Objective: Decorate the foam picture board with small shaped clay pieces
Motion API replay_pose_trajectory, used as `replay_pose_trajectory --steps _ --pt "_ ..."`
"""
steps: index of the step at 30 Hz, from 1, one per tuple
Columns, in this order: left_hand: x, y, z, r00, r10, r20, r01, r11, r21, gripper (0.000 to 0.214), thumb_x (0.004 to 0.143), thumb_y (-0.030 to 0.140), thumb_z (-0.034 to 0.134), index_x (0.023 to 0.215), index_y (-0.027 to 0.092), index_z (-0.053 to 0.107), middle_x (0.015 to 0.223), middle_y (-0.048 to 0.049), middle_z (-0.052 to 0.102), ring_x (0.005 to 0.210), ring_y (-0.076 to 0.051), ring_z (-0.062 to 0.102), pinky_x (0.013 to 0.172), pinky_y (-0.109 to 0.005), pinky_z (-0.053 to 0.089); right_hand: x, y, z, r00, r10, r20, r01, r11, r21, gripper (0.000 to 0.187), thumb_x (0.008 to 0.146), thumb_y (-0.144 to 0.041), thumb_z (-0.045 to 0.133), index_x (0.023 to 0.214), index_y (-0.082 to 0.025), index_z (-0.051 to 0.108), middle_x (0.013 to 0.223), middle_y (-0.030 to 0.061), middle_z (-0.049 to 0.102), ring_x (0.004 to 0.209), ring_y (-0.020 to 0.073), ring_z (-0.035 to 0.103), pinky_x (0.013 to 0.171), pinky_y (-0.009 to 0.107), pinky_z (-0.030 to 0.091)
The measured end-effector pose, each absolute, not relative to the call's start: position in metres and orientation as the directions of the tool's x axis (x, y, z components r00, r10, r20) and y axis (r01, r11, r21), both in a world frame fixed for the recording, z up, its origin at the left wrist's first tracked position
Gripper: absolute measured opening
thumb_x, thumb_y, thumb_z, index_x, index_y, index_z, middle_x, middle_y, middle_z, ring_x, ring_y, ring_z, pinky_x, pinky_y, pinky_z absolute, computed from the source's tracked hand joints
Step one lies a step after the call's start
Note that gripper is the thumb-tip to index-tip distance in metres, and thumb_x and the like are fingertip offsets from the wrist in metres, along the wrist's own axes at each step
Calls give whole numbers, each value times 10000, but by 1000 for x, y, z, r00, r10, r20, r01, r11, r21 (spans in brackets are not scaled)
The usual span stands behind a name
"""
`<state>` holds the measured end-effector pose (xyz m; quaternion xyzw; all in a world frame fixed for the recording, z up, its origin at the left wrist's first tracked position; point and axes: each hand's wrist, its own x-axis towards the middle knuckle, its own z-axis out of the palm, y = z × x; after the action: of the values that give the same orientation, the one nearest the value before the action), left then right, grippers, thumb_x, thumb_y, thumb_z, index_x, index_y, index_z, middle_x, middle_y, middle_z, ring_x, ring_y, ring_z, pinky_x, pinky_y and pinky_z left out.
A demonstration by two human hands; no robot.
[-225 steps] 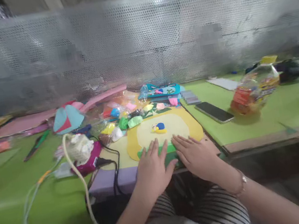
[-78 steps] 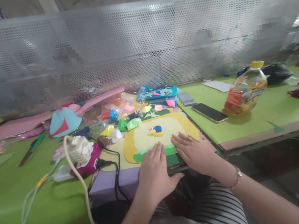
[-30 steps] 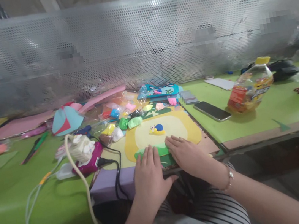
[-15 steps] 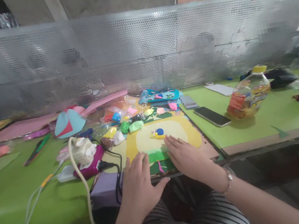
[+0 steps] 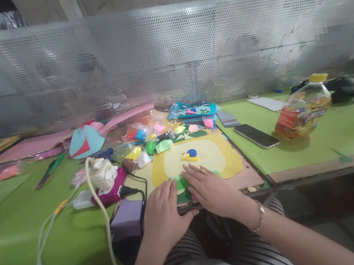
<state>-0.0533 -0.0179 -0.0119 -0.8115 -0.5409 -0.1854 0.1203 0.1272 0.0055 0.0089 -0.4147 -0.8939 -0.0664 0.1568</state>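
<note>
Head view looks down on two bare hands laid side by side at the near edge of a craft board [image 5: 240,178]. The left hand [image 5: 163,212] rests palm down with fingers stretched, its fingertips on the near left end of a green strip [image 5: 180,182]. The right hand [image 5: 209,188] lies flat just beside it, covering the strip's right part. Neither grip is clenched and nothing is grasped: both are spread, pressing down. Held so, the broad palms seem to pin the soft green strip flat against the yellow oval [image 5: 228,160] it borders, rather than pinching it.

A small blue-and-yellow figure [image 5: 190,154] sits on the oval's pale middle, just beyond the fingertips and clear of them. Coloured clay packets [image 5: 152,146] lie in a row along the board's far left edge, within reach but off the working patch. To the left, a purple block [image 5: 126,212] touches the board, with a black cord [image 5: 139,203] draped across it and a white cable [image 5: 102,218] looping over the green tabletop [image 5: 25,223]. To the right, well apart, lie a phone [image 5: 255,135] and a tilted bottle [image 5: 303,108]. A perforated metal screen [image 5: 163,57] closes off the far side.
</note>
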Motion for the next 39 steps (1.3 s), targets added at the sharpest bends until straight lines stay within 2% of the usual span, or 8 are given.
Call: replay_pose_trajectory --steps 4,10,14,22,26,29,31,39 --pt "-54 -17 -13 351 821 449 914 -405 26 734 708 573 605 1257 93 521 1254 -176 581 1174 -316 524 1022 -454 409 114 6 14 -662 677 321 717 697 8 462 993 -300 249 1344 -113 483 1459 89 408 1366 244 325 1114 431 309" --pt "-51 -18 -16 341 810 478 919 -395 14 721 755 550 549 1287 65 498 1275 -182 568 1186 -307 517 1033 -444 396 110 2 15 -628 712 314 763 644 65 479 987 -296 261 1354 -72 473 1432 125 438 1355 289 332 1105 460 306" --pt "-50 -20 -14 312 826 469 932 -362 17 769 714 601 582 1270 74 520 1280 -174 572 1182 -310 522 1030 -440 400 113 3 17 -601 741 298 792 601 103 469 973 -244 279 1319 -20 503 1395 159 475 1341 316 345 1090 468 321" --pt "-49 -20 -15 295 834 465 941 -338 10 823 655 592 653 1279 73 518 1281 -163 579 1162 -310 538 1015 -437 417 129 -3 13 -550 780 299 834 527 162 468 961 -240 318 1330 -6 485 1380 179 485 1308 316 397 1054 466 365" --pt "-51 -18 -17 315 814 488 934 -356 -8 833 659 614 642 1267 56 526 1264 -177 585 1148 -316 544 1001 -441 428 130 -4 15 -533 779 331 844 518 140 469 979 -256 271 1322 -31 499 1401 166 465 1327 298 376 1068 460 349" --pt "-52 -17 -19 335 786 519 925 -379 -24 809 699 631 592 1256 48 531 1237 -191 596 1141 -318 548 997 -447 428 122 1 18 -620 708 338 772 627 102 460 984 -270 267 1342 -80 484 1439 115 432 1347 265 348 1092 435 329" --pt "-53 -17 -20 345 772 533 920 -390 -30 766 729 611 570 1255 57 530 1227 -189 602 1140 -313 550 995 -447 429 115 5 18 -652 686 324 741 668 76 452 982 -260 272 1335 -80 489 1413 118 465 1332 249 374 1083 415 345" --pt "-53 -19 -17 348 799 491 920 -392 -14 719 731 574 579 1259 88 526 1251 -169 590 1176 -302 530 1027 -438 406 103 5 14 -574 758 309 811 577 91 475 975 -247 276 1352 -28 465 1417 152 449 1341 318 343 1069 484 334"
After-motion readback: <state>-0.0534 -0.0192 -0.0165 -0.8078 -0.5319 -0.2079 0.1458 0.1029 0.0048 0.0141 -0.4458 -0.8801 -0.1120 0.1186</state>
